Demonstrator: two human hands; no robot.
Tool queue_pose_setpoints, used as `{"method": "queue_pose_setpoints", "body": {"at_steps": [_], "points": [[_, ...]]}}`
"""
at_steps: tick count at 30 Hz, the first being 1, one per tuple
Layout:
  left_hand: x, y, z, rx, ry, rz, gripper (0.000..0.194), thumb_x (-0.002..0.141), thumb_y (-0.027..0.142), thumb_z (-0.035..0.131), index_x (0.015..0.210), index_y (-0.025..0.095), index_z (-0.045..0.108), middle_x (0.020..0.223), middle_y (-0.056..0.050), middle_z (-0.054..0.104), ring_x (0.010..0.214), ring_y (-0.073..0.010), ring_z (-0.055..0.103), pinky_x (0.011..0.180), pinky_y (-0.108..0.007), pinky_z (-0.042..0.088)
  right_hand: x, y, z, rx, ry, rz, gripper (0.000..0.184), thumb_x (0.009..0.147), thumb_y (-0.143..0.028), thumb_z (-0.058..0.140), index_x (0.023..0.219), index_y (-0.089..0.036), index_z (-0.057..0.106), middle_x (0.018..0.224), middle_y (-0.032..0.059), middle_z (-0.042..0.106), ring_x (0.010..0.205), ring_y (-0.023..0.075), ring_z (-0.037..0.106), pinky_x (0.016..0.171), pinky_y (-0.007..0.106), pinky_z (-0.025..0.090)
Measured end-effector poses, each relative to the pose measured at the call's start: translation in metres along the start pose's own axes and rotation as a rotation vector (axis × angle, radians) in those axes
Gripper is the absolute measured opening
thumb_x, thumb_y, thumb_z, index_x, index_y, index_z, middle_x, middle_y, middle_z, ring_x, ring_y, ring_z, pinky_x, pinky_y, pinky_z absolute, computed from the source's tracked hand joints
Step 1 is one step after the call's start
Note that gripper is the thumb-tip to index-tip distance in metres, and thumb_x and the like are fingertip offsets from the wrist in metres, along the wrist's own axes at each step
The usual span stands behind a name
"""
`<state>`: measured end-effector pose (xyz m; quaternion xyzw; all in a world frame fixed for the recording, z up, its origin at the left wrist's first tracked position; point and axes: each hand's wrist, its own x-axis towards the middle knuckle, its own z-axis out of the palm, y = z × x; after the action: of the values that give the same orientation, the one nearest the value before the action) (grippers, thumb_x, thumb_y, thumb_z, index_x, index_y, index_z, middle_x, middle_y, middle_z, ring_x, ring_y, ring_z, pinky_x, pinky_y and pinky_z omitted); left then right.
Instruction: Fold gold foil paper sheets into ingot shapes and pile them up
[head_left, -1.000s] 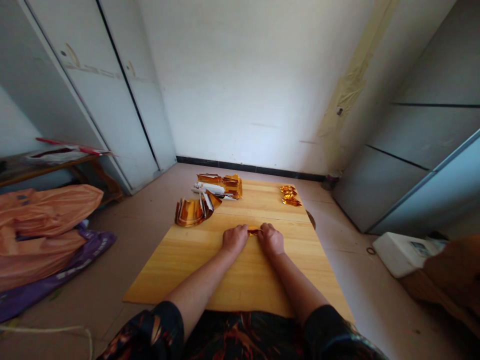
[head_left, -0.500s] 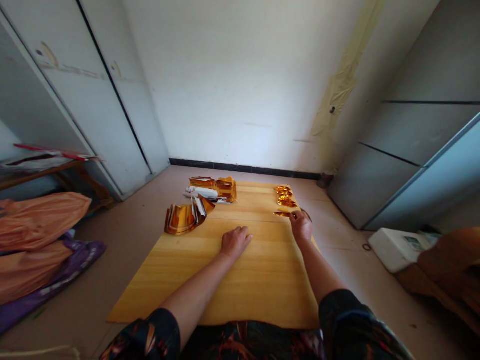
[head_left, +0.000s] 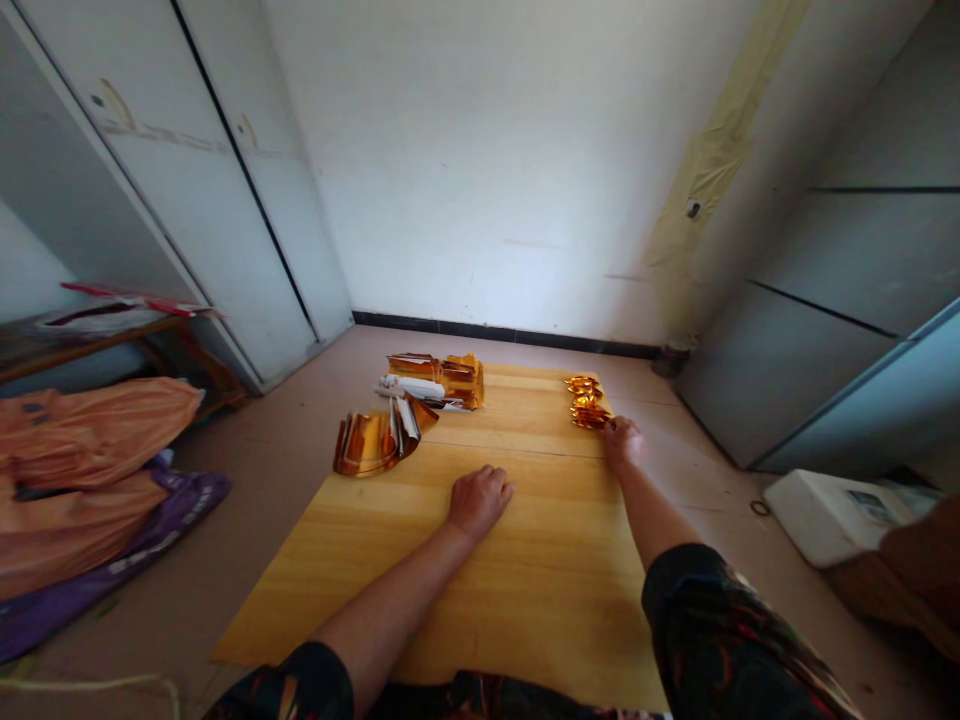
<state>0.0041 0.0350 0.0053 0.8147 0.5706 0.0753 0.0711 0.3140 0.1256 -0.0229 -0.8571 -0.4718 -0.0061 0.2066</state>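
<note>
My right hand point(head_left: 624, 443) is at the right edge of the wooden board point(head_left: 420, 540). Its fingertips pinch the right end of a folded gold foil paper piece point(head_left: 589, 420), which lies against the near side of a row of similar shiny folded pieces point(head_left: 582, 385). My left hand point(head_left: 482, 502) rests on the middle of the board with its fingers curled in, and nothing shows in it. Ahead and to its left stands a curved stack of gold foil paper sheets point(head_left: 367, 443). Behind that lies another pile of gold and white sheets point(head_left: 461, 382).
A white wall point(head_left: 480, 180) rises beyond the board. Grey cabinets point(head_left: 225, 180) stand left, a grey cabinet-like unit point(head_left: 847, 300) right. Orange bags point(head_left: 90, 430) and a purple bag point(head_left: 172, 520) lie at the left; a white box point(head_left: 825, 515) sits at the right.
My right hand has moved slightly farther away, bringing its foil piece up against the others in the row. My left hand stays in place on the board. The view has shifted slightly.
</note>
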Motion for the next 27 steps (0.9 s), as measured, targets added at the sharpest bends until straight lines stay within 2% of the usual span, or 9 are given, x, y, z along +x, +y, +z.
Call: {"method": "queue_pose_setpoints", "body": {"at_steps": [11,21,27], "points": [[-0.003,-0.001,0.002,-0.008,0.078,0.053,0.022,0.09,0.036,0.043,0.085,0.022,0.059,0.088,-0.003,0.063,0.083,-0.017,0.06,0.067,-0.026,0.041,0.004,-0.009,-0.007,-0.061,-0.062,0.053,0.03,0.087,-0.033,0.041,0.096,-0.018,0.066,0.101,0.0113,0.064,0.084,0.0212,0.061,0.066,0.029,0.043],[-0.004,-0.002,0.004,-0.036,0.087,0.054,0.021,0.089,0.033,0.042,0.084,0.021,0.06,0.086,-0.004,0.061,0.081,-0.0172,0.059,0.068,-0.027,0.041,0.004,-0.015,-0.011,-0.076,-0.089,0.117,0.029,0.088,-0.037,0.043,0.101,-0.02,0.062,0.1,0.0107,0.064,0.085,0.0214,0.062,0.068,0.031,0.045],[-0.003,-0.002,0.005,-0.028,0.087,0.05,0.02,0.088,0.032,0.044,0.085,0.021,0.06,0.084,-0.004,0.061,0.081,-0.0174,0.059,0.067,-0.027,0.041,0.0,-0.013,-0.011,-0.05,-0.06,0.113,0.027,0.087,-0.038,0.045,0.101,-0.021,0.061,0.1,0.0094,0.064,0.081,0.0205,0.061,0.065,0.029,0.042]]}}
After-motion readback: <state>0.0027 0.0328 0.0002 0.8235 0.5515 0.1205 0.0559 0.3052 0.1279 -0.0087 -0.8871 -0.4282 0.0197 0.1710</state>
